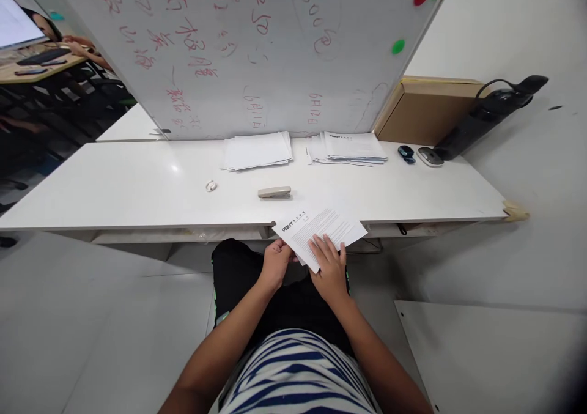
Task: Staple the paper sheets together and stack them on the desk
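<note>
Printed sheets (315, 223) were up in both hands at the front edge of the tabletop (137, 188), far part over the edge, near corner above the lap (236, 264). Left hand (275, 264): fingers pinched the sheets' near-left edge. Right hand (329, 273): fingers lay spread across the printed face; thumb hidden, couldn't tell whether they gripped.

Just ahead of the fingers, stapler (274, 192), apart from the sheets. Widest room to move: left of the fingers, white surface running to its far-left end, one small white item (211, 186) on it. Room to the right was shorter, ending near the wall (527, 230).

Farther ahead, left paper stack (257, 151) and right paper stack (354, 147) sat with a gap between, before the whiteboard (275, 96). Ahead-right: mouse (430, 156), black bottle (486, 117) tilted, cardboard box (426, 111). Below tabletop level, a shelf (233, 235). Far left-ahead, a co-worker's hands (77, 46).
</note>
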`<state>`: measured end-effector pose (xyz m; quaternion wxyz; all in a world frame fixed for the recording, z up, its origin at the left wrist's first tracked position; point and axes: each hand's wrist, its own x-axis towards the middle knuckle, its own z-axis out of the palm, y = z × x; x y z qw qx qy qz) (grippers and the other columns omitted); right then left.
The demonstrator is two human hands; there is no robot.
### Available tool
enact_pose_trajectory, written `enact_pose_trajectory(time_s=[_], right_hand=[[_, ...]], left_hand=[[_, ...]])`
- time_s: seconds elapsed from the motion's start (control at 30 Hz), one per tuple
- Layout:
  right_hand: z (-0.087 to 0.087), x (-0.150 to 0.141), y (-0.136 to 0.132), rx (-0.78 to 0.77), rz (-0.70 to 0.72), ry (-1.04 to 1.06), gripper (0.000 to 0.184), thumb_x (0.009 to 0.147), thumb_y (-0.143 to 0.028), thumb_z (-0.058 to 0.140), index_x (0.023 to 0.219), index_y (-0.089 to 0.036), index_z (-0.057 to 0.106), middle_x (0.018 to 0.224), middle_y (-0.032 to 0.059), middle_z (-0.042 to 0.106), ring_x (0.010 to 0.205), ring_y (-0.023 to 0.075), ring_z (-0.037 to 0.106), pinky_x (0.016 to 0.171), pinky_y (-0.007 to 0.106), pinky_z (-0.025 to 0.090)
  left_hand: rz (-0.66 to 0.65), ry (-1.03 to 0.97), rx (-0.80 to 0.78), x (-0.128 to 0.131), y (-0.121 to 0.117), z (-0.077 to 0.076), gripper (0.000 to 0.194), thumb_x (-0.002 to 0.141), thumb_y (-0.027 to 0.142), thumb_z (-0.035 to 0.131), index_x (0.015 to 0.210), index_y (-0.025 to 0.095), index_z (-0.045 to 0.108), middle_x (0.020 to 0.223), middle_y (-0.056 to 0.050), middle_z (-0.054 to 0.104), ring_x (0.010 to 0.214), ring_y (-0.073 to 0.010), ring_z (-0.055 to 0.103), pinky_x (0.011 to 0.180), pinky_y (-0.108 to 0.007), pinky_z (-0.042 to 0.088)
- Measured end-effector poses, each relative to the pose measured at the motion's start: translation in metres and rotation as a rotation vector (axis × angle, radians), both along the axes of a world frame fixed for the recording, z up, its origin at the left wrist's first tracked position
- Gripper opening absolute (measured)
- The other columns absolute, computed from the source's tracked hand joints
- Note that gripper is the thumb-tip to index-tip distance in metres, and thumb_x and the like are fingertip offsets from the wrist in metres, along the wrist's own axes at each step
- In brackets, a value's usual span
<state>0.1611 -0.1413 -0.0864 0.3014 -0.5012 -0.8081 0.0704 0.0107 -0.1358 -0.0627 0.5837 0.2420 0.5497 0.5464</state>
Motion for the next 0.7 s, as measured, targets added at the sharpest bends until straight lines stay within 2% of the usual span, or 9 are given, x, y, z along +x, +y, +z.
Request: enact_pose_trajectory(time_s=[0.2,0.3,0.43,0.53,0.6,0.7], right_hand=[[-0.004,0.011,0.016,-0.035,-0.145,-0.041,0.061,0.082,-0.015,0.045,0.141,-0.026,0.038,0.146,0.0095,0.040,0.139,0.0342,0.027,0.108,0.067,0.010],[0.003,0.015,0.026,-0.043,-0.138,-0.066,0.065,0.079,-0.008,0.040,0.142,-0.024,0.036,0.147,0.0102,0.039,0.139,0.0324,0.027,0.108,0.066,0.011],[0.015,0.019,0.039,0.028,-0.066,-0.091,0.063,0.074,0.000,0.039,0.131,-0.022,0.050,0.137,0.0063,0.053,0.131,0.0259,0.042,0.113,0.057,0.009],[0.020,0.021,0.048,0.129,-0.055,-0.051,0.050,0.074,0.000,0.043,0.116,-0.021,0.061,0.120,0.0040,0.066,0.116,0.0218,0.057,0.114,0.048,0.014],[0.021,0.022,0.055,0.175,-0.047,-0.010,0.040,0.076,-0.003,0.046,0.107,-0.020,0.065,0.112,0.0038,0.069,0.107,0.0201,0.061,0.112,0.043,0.020],[0.023,0.019,0.063,0.181,-0.021,0.036,0.025,0.081,-0.008,0.049,0.095,-0.019,0.067,0.103,0.0045,0.072,0.103,0.0198,0.063,0.109,0.040,0.025]], left_hand=[[0.079,0.078,-0.020,-0.001,0.004,-0.001,0.035,0.064,0.046,0.077,0.069,0.016,0.059,0.060,0.002,0.061,0.055,-0.0109,0.057,0.054,-0.024,0.049],[0.111,0.084,-0.024,-0.001,0.007,-0.004,0.041,0.062,0.048,0.078,0.066,0.016,0.053,0.056,0.004,0.057,0.052,-0.0101,0.054,0.052,-0.023,0.047],[0.132,0.092,-0.023,0.002,0.013,-0.007,0.044,0.063,0.051,0.077,0.066,0.016,0.050,0.056,0.004,0.054,0.051,-0.0087,0.051,0.048,-0.020,0.042],[0.084,0.014,-0.027,0.006,0.015,-0.006,0.044,0.068,0.053,0.073,0.084,0.014,0.060,0.073,-0.002,0.064,0.061,-0.0125,0.058,0.053,-0.023,0.046],[0.033,-0.043,-0.039,0.009,0.016,-0.004,0.047,0.070,0.051,0.073,0.098,0.015,0.062,0.086,-0.006,0.068,0.070,-0.0153,0.061,0.058,-0.025,0.048],[-0.047,-0.077,-0.067,0.013,0.016,-0.002,0.046,0.071,0.046,0.074,0.101,0.014,0.063,0.090,-0.007,0.069,0.074,-0.0172,0.063,0.063,-0.027,0.050]])
